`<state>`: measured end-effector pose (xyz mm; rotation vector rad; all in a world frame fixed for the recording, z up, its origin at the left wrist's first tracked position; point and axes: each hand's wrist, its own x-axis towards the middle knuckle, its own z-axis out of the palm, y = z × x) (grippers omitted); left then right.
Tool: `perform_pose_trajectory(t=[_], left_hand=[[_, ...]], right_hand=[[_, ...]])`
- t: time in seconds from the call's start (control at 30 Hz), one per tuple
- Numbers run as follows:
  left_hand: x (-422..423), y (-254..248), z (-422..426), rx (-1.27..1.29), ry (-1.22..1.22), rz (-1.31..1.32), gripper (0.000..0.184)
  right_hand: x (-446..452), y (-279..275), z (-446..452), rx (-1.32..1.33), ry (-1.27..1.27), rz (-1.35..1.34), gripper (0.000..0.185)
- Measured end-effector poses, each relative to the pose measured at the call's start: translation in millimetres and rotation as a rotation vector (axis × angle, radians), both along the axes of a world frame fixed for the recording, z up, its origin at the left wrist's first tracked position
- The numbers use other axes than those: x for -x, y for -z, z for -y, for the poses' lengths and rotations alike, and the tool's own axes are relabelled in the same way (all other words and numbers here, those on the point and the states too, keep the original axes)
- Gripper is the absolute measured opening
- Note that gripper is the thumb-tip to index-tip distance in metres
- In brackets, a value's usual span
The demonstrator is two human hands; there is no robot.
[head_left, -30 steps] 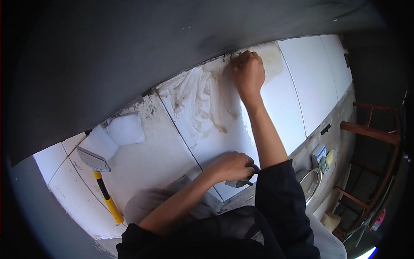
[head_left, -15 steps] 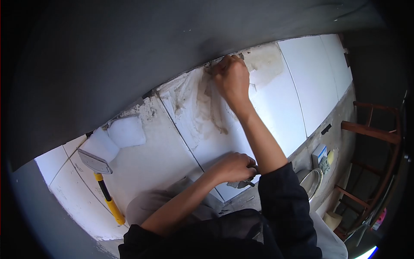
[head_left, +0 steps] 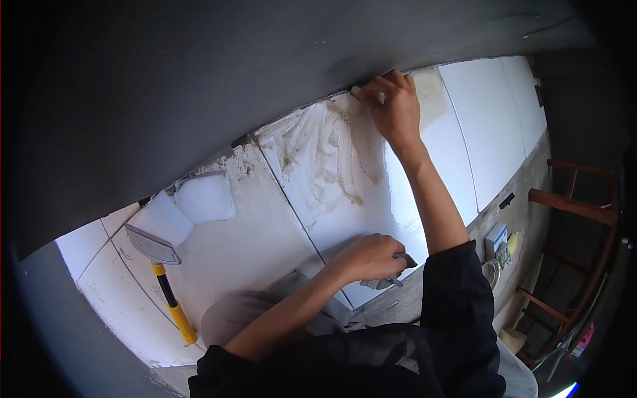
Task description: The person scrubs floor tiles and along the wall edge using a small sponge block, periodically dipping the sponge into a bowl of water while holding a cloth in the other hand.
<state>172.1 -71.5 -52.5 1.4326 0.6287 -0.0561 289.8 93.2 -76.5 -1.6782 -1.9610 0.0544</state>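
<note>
My right hand (head_left: 398, 113) is closed at the seam where the dark wall (head_left: 265, 66) meets the white floor tiles (head_left: 265, 249). A small pale piece (head_left: 359, 91) sticks out from its fingers; its kind is unclear. Left of this hand, streaky, brownish-white smears (head_left: 325, 156) cover the tile. My left hand (head_left: 375, 257) is low over the tiles near my knee. Its fingers are closed round a crumpled grey cloth (head_left: 381, 284), mostly hidden by the hand.
A tool with a grey head and a yellow-and-black handle (head_left: 174, 302) lies at left, beside two white pads (head_left: 206, 198). At right are a blue-and-white box (head_left: 495, 240), a yellow sponge (head_left: 512, 243), a round rim (head_left: 492, 273) and a reddish-brown wooden frame (head_left: 574, 207).
My right hand has moved right along the wall seam, showing more smeared tile. My left hand keeps its hold on the grey cloth. The whole view has shifted slightly.
</note>
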Motion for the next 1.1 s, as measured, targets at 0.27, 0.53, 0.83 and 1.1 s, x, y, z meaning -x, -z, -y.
perform_pose_trajectory(t=[0.27,0.53,0.83,1.1], left_hand=[[0,4,0,0.017,-0.015,-0.003,0.032],[0,-2,-7,0.058,-0.003,-0.02,0.031],[0,0,-1,0.048,0.012,-0.025,0.031],[1,2,0,0.023,0.048,-0.034,0.033]], right_hand=[[-9,-3,-4,-0.045,-0.206,0.176,0.006],[-5,10,0,0.069,-0.155,-0.045,0.014],[-26,10,-9,0.111,-0.047,-0.034,0.016],[-30,8,-13,0.098,-0.123,0.026,0.008]])
